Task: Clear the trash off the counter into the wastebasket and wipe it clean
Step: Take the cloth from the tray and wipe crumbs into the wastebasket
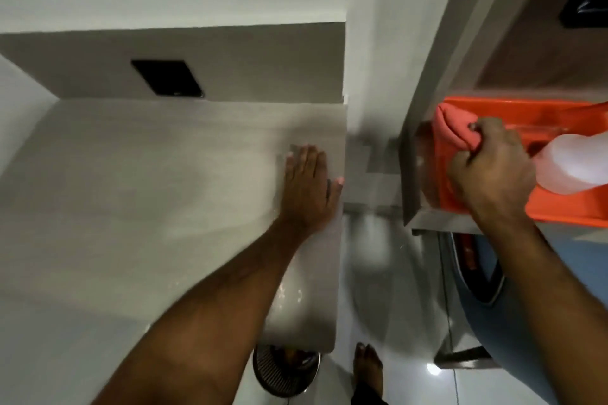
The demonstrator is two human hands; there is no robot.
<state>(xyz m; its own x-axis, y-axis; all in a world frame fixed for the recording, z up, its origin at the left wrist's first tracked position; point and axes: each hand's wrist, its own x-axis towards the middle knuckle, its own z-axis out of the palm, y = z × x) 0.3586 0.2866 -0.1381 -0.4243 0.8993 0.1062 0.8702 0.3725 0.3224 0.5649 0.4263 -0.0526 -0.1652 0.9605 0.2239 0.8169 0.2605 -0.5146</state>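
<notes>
Counter [148, 191] lies bare under my left hand [307, 187], which rests flat and open near its right edge. My right hand [490, 168] grips a pink cloth [452, 126] over the orange tray [559, 210], beside what looks like a white bottle [572, 164].

Dim, even indoor lighting; soft shadows of the arms fall across the pale worktop [148, 174]; small bright glare spots sit on the glossy floor [388, 322] at lower right. Motion blur softens the whole frame, most around the orange tray [559, 214]; wide-angle distortion bends straight edges near the borders.
</notes>
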